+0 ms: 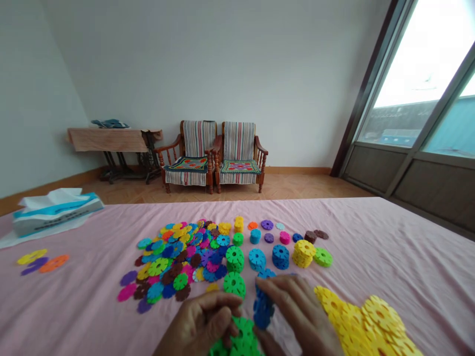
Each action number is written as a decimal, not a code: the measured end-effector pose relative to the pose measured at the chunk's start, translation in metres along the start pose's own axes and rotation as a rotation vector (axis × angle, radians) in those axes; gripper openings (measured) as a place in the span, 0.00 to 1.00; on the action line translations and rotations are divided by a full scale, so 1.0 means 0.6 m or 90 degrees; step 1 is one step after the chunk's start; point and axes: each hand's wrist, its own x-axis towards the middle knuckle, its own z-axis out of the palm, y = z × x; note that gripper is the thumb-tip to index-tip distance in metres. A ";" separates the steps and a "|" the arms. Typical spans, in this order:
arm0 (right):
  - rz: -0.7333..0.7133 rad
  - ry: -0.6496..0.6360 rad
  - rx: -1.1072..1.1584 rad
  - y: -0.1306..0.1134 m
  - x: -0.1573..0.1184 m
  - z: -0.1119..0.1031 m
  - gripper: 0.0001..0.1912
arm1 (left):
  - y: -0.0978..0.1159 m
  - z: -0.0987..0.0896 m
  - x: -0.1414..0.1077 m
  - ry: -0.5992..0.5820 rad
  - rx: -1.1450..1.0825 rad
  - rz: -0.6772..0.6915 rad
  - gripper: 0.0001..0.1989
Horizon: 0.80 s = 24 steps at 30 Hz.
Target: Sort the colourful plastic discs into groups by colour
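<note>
Blue notched discs (262, 310), standing on edge as a short stack, are held between the fingers and thumb of my right hand (300, 311). My left hand (204, 321) is curled beside green discs (243, 338) at the bottom edge; its fingertips partly cover them, and whether it grips one is hidden. Just beyond the hands lie a green disc (234, 285) and a blue disc (266, 273). Further back stand a green stack (235, 259), a light blue stack (257, 259), a darker blue stack (280, 256) and a yellow stack (303, 253).
A mixed heap of coloured discs (178, 257) spreads left of the stacks. Yellow discs (363, 324) are piled at the right front. A tissue pack (57, 211) and a few loose discs (54, 263) lie far left on the pink cloth (92, 296). Two chairs stand beyond.
</note>
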 end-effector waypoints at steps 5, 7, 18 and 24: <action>0.189 -0.133 -0.046 0.103 0.051 -0.039 0.17 | 0.019 -0.061 0.033 0.280 0.127 0.168 0.20; 0.206 -0.179 -0.044 0.133 0.059 -0.040 0.14 | 0.019 -0.083 0.043 0.346 0.143 0.194 0.20; 0.242 -0.407 0.055 0.073 0.065 -0.015 0.16 | -0.005 -0.122 0.066 0.431 0.142 0.207 0.19; 0.255 -0.455 0.045 0.063 0.074 -0.010 0.17 | -0.009 -0.129 0.067 0.444 0.131 0.202 0.18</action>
